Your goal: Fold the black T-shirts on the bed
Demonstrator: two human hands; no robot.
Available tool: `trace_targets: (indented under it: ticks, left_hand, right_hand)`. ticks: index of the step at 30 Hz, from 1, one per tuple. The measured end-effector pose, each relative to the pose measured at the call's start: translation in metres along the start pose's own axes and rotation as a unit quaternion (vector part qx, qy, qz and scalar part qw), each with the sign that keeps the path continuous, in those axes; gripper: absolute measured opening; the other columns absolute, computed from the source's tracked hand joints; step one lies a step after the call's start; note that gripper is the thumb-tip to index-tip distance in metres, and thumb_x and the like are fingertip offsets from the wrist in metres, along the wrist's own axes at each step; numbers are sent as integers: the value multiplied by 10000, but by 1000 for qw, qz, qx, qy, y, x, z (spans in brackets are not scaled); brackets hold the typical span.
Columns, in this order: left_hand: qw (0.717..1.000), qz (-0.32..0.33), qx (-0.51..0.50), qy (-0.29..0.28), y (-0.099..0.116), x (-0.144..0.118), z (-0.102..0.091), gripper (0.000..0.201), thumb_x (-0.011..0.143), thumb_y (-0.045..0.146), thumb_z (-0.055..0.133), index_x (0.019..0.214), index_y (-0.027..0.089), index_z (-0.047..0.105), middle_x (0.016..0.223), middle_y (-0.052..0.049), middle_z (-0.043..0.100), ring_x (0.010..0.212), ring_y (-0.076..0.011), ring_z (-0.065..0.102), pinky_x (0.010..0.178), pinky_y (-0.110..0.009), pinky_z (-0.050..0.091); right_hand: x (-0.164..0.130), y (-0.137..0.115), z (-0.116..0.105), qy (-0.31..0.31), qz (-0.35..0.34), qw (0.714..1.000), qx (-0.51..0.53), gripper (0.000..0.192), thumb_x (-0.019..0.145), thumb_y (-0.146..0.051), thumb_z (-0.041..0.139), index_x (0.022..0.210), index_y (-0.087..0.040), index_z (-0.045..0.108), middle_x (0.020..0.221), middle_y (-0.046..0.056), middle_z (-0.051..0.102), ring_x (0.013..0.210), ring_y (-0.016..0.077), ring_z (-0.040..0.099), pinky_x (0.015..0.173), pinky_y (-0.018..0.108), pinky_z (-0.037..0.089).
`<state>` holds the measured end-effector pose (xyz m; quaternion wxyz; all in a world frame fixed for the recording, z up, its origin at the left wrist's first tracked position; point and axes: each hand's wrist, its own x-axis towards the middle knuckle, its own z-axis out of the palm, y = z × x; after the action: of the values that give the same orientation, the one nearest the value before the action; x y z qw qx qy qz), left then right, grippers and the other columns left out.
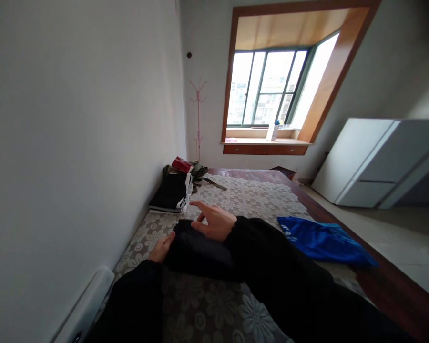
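Both hands: left [161,248], fingers part-hidden; right [216,222], loosely spread | at black cloth [200,255] | grips unclear

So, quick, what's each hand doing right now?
Left hand: at the edge of the black cloth; can't tell whether it's gripping.
Right hand: open, over the cloth; can't tell whether it's touching.

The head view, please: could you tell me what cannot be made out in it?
Head view: right end of the soft black cloth, hidden by the loose black sleeve of the right arm.
Head view: the grip of the left hand, its fingers mostly hidden behind the hand itself.
Head view: white print on the flat blue cloth, too small and blurred to read.
Head view: right part of the boxy white refrigerator, cut off by the right edge.
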<state>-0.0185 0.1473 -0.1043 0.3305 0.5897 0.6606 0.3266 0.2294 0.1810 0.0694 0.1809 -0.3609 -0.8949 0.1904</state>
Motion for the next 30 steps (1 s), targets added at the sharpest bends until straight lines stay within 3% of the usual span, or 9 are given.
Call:
trace_targets:
  ticks: [2,5,10,15,18,22,25,27,30]
  left_hand:
    - [1000,-18,1,4,-2,-1,4,712,934,682,289,1015,147,751,1097,-135,762,1081,-303,691,979,-408,521]
    - [998,-33,20,40,-5,-2,13,677,771,707,568,1102,136,720,1185,-155,721,1117,-337,660,998,-418,498]
    - [995,-18,19,96,-4,-6,24,587,708,567,680,1107,136,698,1228,-186,685,1162,-351,633,1040,-453,459]
    - [993,-18,-80,89,6,-10,21,559,727,585,675,1098,167,686,1197,-145,711,1152,-339,650,1032,-447,476]
    - [987,-18,-144,67,14,-11,19,547,728,605,675,1067,176,686,1157,-133,730,1134,-338,663,1028,-440,487]
    - [976,-24,-207,70,17,-9,17,529,662,598,760,997,197,687,1110,-115,751,1160,-348,655,1058,-444,479]
    - [957,-51,-281,49,14,-9,16,548,645,593,797,1027,221,671,1098,-103,761,1151,-349,670,1019,-447,520]
    - [946,-71,-314,32,13,-9,17,545,662,595,797,1055,245,659,1088,-92,767,1121,-342,689,984,-445,546]
    - [948,-74,-308,10,13,-11,19,539,682,598,785,1070,251,647,1063,-91,774,1093,-337,705,960,-445,562]
  right_hand:
    - [-9,16,11,-11,23,999,23,436,937,-374,541,1351,-236,538,850,-28,747,704,157,673,732,262,464]
    - [-44,74,25,-43,111,993,-24,256,955,-358,503,1099,-207,651,773,11,731,726,181,684,697,274,443]
    - [-113,157,64,-78,227,968,-68,320,906,-489,578,961,-189,672,768,68,718,773,234,674,719,323,449]
    - [-133,152,98,-23,210,972,102,463,836,-589,638,1105,-213,623,860,41,697,743,203,646,711,335,478]
    - [-126,136,109,15,220,941,255,618,734,-559,755,1218,-255,521,972,22,683,708,169,634,685,333,502]
    - [-117,122,118,81,276,813,506,828,602,-466,857,1257,-302,378,981,-12,653,790,197,673,686,334,536]
    - [-113,121,120,124,305,732,596,897,567,-358,866,1279,-301,323,942,-18,674,825,226,697,720,352,549]
    - [-112,128,118,141,297,728,601,882,559,-289,837,1287,-294,338,932,-21,687,827,227,701,746,362,552]
    - [-111,145,116,131,288,776,546,813,538,-243,796,1260,-278,425,920,-23,691,842,231,697,784,377,551]
